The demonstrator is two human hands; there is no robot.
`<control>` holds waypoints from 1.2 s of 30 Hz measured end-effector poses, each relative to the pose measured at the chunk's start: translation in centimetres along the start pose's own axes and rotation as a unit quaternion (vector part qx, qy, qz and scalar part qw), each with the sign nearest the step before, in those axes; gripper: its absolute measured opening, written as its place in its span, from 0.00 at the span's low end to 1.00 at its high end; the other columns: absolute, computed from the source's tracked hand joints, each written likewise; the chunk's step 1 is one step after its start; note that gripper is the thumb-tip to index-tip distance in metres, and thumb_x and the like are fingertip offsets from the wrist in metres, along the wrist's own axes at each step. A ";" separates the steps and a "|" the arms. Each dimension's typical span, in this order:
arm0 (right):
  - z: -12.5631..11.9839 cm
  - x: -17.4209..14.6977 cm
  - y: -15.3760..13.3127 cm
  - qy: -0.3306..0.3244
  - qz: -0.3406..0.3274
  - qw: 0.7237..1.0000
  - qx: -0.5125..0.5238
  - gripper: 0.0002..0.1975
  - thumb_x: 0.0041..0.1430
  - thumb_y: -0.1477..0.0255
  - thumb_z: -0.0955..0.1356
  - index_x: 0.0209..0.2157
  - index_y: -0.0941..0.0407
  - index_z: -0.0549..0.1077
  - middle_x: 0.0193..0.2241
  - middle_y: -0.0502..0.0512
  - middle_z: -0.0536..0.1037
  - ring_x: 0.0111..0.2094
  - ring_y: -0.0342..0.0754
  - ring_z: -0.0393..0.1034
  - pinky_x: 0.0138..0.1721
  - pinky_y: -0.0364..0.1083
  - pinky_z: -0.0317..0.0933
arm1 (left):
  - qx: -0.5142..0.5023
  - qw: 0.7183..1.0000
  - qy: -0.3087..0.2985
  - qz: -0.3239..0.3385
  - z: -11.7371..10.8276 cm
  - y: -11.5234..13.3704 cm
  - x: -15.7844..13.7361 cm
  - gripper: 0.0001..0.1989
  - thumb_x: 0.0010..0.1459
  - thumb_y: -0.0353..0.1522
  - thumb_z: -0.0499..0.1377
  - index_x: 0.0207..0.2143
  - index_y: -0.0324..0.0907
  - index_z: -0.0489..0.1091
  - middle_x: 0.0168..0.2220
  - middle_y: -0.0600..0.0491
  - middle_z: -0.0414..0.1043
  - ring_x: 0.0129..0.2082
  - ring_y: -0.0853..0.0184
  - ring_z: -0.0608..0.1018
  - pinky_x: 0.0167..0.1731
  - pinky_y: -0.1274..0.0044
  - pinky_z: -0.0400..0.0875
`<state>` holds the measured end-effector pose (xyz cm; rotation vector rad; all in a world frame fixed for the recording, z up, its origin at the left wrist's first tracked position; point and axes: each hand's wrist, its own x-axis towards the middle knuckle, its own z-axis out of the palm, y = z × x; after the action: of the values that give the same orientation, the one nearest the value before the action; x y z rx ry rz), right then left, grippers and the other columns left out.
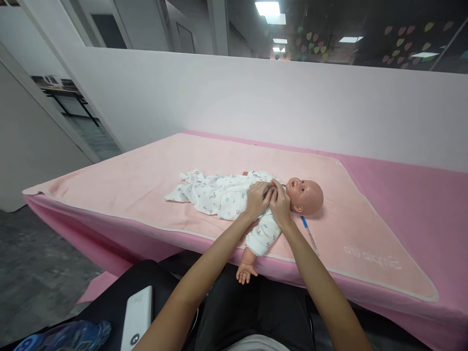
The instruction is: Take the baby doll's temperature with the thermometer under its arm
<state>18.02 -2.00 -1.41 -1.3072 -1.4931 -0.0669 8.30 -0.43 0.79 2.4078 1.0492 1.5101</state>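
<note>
A baby doll (pixel 307 195) lies on its back on a peach mat (pixel 139 180), its head to the right. It wears a white printed baby outfit (pixel 215 195). My left hand (pixel 258 199) and my right hand (pixel 279 202) meet over the doll's upper chest, just below its chin. Both have bent, closed fingers. A small dark thing (pixel 268 191) shows between them; its kind is not clear. One doll arm (pixel 247 263) hangs over the table's front edge. Beside the doll's head lies a thin clear stick with a blue end (pixel 304 223), perhaps a thermometer, partly behind my right forearm.
Pink cloth (pixel 431 204) covers the table under the mat. A white wall (pixel 274 102) with a window above it stands behind. At lower left, a white power bank (pixel 137 317) and a blue plastic-wrapped item (pixel 73 336) lie on a black surface.
</note>
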 end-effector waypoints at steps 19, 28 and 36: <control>-0.3 -0.1 -0.8 0.041 -0.012 0.999 -0.009 0.18 0.59 0.75 0.54 0.47 0.57 0.67 0.43 0.60 0.74 0.44 0.48 0.68 0.46 0.49 0.64 | -0.003 1.000 -0.003 -0.021 0.0 0.1 -0.1 0.08 0.58 0.31 0.50 0.38 0.43 0.67 0.36 0.53 0.73 0.38 0.66 0.71 0.40 0.73 0.62; -0.4 -0.3 -0.6 0.025 -0.054 0.998 -0.011 0.19 0.57 0.72 0.56 0.49 0.57 0.66 0.44 0.61 0.73 0.45 0.48 0.68 0.46 0.48 0.64 | -0.026 0.999 0.008 -0.027 -0.2 0.3 -0.1 0.09 0.58 0.28 0.48 0.39 0.43 0.66 0.35 0.55 0.72 0.36 0.68 0.71 0.40 0.74 0.62; -0.2 -0.2 -0.6 0.069 -0.041 0.997 -0.004 0.19 0.59 0.75 0.54 0.48 0.57 0.67 0.44 0.59 0.73 0.47 0.47 0.67 0.47 0.50 0.64 | -0.057 0.996 0.032 -0.057 -0.1 0.1 -0.2 0.11 0.59 0.28 0.46 0.39 0.43 0.65 0.35 0.53 0.71 0.36 0.68 0.71 0.39 0.75 0.64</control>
<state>17.73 -2.47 -1.11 -1.2215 -1.4292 -0.2133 8.27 -0.65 0.74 2.1978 1.0624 1.5732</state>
